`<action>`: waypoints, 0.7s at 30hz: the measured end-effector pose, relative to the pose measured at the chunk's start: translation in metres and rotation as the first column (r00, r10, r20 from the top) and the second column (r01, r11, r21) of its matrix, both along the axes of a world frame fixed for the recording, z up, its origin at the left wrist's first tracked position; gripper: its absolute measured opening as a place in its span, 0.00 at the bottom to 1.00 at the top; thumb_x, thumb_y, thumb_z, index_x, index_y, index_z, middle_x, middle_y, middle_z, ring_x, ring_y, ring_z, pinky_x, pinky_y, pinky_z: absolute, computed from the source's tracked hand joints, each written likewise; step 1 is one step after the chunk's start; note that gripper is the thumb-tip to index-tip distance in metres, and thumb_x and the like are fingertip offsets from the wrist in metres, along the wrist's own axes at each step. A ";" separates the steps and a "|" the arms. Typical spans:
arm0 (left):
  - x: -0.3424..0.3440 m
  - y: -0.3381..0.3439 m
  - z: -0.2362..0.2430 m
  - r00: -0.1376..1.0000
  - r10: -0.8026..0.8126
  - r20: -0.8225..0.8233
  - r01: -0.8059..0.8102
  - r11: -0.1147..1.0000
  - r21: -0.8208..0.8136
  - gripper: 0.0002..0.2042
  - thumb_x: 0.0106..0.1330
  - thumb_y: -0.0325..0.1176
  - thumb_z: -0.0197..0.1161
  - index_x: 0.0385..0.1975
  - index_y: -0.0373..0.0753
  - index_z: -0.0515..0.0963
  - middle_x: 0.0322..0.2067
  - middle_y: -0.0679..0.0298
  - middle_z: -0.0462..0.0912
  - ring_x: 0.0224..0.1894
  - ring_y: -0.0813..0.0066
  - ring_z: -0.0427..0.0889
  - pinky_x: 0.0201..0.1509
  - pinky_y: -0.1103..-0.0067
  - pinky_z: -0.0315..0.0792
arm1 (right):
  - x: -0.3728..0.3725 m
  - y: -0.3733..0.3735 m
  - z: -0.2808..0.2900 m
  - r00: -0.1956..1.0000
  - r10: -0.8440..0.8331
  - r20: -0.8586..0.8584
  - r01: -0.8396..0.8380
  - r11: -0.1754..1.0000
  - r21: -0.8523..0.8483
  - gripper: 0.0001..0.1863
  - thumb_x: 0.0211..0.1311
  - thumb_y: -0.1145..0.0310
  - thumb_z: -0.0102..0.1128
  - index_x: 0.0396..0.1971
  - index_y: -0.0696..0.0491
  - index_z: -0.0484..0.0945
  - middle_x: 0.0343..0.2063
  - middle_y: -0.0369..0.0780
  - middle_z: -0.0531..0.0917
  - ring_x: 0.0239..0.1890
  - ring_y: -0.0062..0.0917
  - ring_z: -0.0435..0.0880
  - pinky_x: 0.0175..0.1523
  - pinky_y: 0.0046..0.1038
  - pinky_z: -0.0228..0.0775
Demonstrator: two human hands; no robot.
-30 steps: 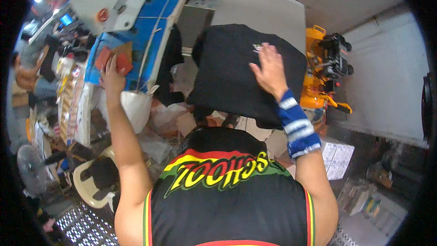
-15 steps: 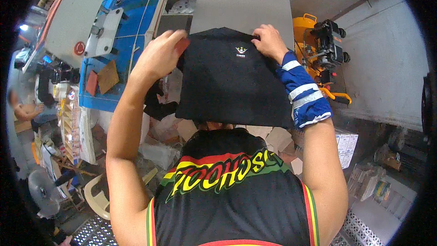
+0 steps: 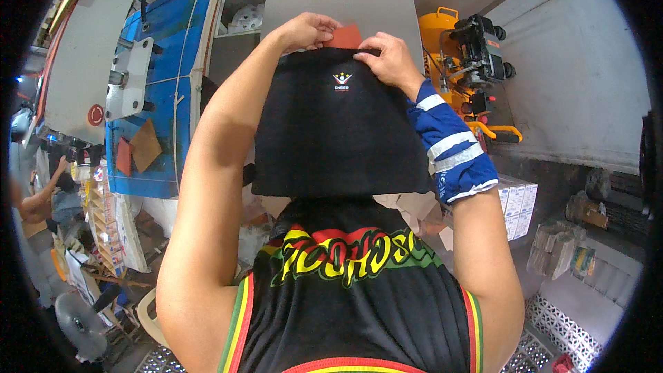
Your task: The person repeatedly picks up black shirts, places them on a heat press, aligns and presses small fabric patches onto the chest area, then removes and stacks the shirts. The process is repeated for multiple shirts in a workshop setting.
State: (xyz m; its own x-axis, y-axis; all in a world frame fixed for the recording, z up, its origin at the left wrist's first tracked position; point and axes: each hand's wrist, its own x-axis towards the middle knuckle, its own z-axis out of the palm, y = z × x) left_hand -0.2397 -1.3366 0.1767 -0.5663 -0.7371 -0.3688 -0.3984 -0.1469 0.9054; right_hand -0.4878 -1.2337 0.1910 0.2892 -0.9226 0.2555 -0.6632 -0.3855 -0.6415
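A black shirt point(image 3: 331, 138) with a small emblem near its top edge is spread over the grey flat board point(image 3: 345, 0). At that top edge my left hand point(image 3: 309, 32) pinches a small reddish-orange sheet point(image 3: 345, 36), whose lower end meets or slips behind the black cloth; I cannot tell which. My right hand point(image 3: 388, 56) grips the shirt's upper edge beside the sheet, thumb over the fabric. Around my right forearm is a blue sleeve point(image 3: 452, 145) with silvery bands.
On the left is a blue surface point(image 3: 162, 107) with a brown square piece point(image 3: 146, 145) and a red piece point(image 3: 123, 157). A grey machine part with a red button point(image 3: 95, 115) stands beyond it. Yellow-and-black equipment point(image 3: 476, 52) is at the right, with white boxes point(image 3: 518, 207) below.
My left hand has moved right along the shirt's top edge, bringing the reddish sheet to the middle. The view has shifted, and the shirt lies straighter on the board.
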 end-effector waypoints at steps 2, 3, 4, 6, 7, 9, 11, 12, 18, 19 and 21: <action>0.001 0.001 -0.001 0.994 -0.105 0.000 0.104 0.988 0.114 0.19 0.74 0.21 0.60 0.63 0.35 0.79 0.46 0.63 0.87 0.45 0.78 0.85 0.44 0.81 0.80 | 0.000 -0.001 0.000 0.999 -0.012 0.041 0.010 0.999 0.038 0.11 0.58 0.63 0.75 0.37 0.53 0.90 0.36 0.47 0.87 0.42 0.43 0.87 0.49 0.39 0.79; 0.000 0.004 -0.002 0.991 -0.132 -0.027 0.135 0.978 0.160 0.19 0.73 0.21 0.59 0.63 0.34 0.79 0.47 0.62 0.88 0.45 0.78 0.85 0.44 0.81 0.80 | 0.000 -0.001 -0.001 0.998 -0.006 0.070 0.002 0.999 0.054 0.11 0.58 0.63 0.75 0.37 0.53 0.90 0.36 0.47 0.87 0.41 0.43 0.87 0.49 0.39 0.79; -0.001 0.007 -0.002 0.987 -0.155 -0.047 0.162 0.963 0.214 0.19 0.73 0.20 0.59 0.62 0.33 0.80 0.48 0.62 0.88 0.45 0.78 0.85 0.44 0.81 0.79 | 0.000 -0.002 -0.003 0.998 -0.018 0.057 0.015 0.999 0.050 0.11 0.58 0.63 0.75 0.37 0.53 0.90 0.36 0.47 0.87 0.41 0.43 0.87 0.48 0.39 0.79; -0.004 0.014 -0.003 0.977 -0.214 0.005 0.211 0.966 0.151 0.18 0.71 0.20 0.59 0.59 0.34 0.82 0.47 0.61 0.89 0.43 0.75 0.86 0.45 0.78 0.80 | 0.001 -0.003 -0.009 0.999 -0.017 0.037 0.015 0.999 0.050 0.12 0.58 0.63 0.75 0.38 0.53 0.90 0.36 0.46 0.87 0.41 0.42 0.87 0.48 0.39 0.79; -0.007 0.018 -0.003 0.970 -0.240 0.035 0.234 0.964 0.125 0.18 0.70 0.19 0.59 0.58 0.34 0.84 0.47 0.60 0.90 0.43 0.74 0.86 0.45 0.76 0.80 | 0.002 -0.003 -0.013 0.999 -0.026 0.019 0.025 0.998 0.054 0.12 0.58 0.62 0.75 0.38 0.53 0.90 0.36 0.46 0.87 0.41 0.43 0.87 0.48 0.39 0.79; -0.011 0.027 -0.002 0.935 -0.280 0.217 0.278 0.960 0.038 0.18 0.69 0.20 0.58 0.56 0.36 0.85 0.46 0.60 0.90 0.43 0.73 0.86 0.48 0.74 0.80 | 0.004 -0.004 -0.022 0.998 -0.056 -0.012 0.056 0.997 0.053 0.13 0.58 0.62 0.75 0.38 0.54 0.90 0.36 0.46 0.87 0.41 0.43 0.87 0.48 0.39 0.79; -0.015 0.036 0.002 0.881 -0.289 0.375 0.343 0.935 -0.085 0.16 0.70 0.24 0.60 0.55 0.39 0.86 0.44 0.57 0.91 0.46 0.68 0.87 0.54 0.70 0.80 | 0.006 -0.004 -0.031 0.997 -0.072 -0.024 0.073 0.996 0.056 0.12 0.59 0.61 0.74 0.38 0.53 0.90 0.36 0.45 0.87 0.42 0.43 0.87 0.49 0.40 0.78; -0.017 0.041 0.006 0.887 -0.246 0.392 0.329 0.930 -0.163 0.15 0.71 0.25 0.60 0.55 0.39 0.86 0.45 0.56 0.91 0.47 0.65 0.87 0.55 0.69 0.79 | 0.008 -0.004 -0.036 0.996 -0.088 -0.034 0.090 0.994 0.067 0.12 0.59 0.61 0.74 0.38 0.53 0.89 0.36 0.45 0.87 0.43 0.43 0.87 0.50 0.41 0.78; -0.012 0.081 0.043 0.907 0.178 0.383 0.201 0.614 -0.763 0.13 0.73 0.32 0.63 0.52 0.37 0.86 0.53 0.52 0.87 0.55 0.51 0.86 0.59 0.65 0.78 | 0.015 0.002 -0.052 0.964 -0.188 -0.187 0.185 0.982 -0.030 0.12 0.62 0.58 0.71 0.38 0.50 0.89 0.39 0.43 0.86 0.49 0.43 0.84 0.56 0.45 0.71; -0.004 0.090 0.054 0.929 0.218 0.298 0.120 0.584 -0.803 0.12 0.73 0.33 0.63 0.51 0.37 0.86 0.53 0.52 0.86 0.55 0.51 0.85 0.60 0.65 0.78 | 0.017 0.004 -0.052 0.958 -0.194 -0.209 0.186 0.981 -0.061 0.12 0.62 0.58 0.71 0.37 0.50 0.89 0.40 0.43 0.86 0.50 0.42 0.83 0.57 0.46 0.71; 0.016 0.112 0.075 0.950 0.283 0.132 -0.066 0.594 -0.802 0.12 0.72 0.32 0.65 0.51 0.36 0.86 0.52 0.52 0.87 0.56 0.53 0.86 0.61 0.67 0.78 | 0.022 0.006 -0.052 0.937 -0.249 -0.245 0.217 0.965 -0.148 0.12 0.63 0.58 0.70 0.37 0.50 0.89 0.42 0.42 0.86 0.54 0.42 0.81 0.59 0.47 0.69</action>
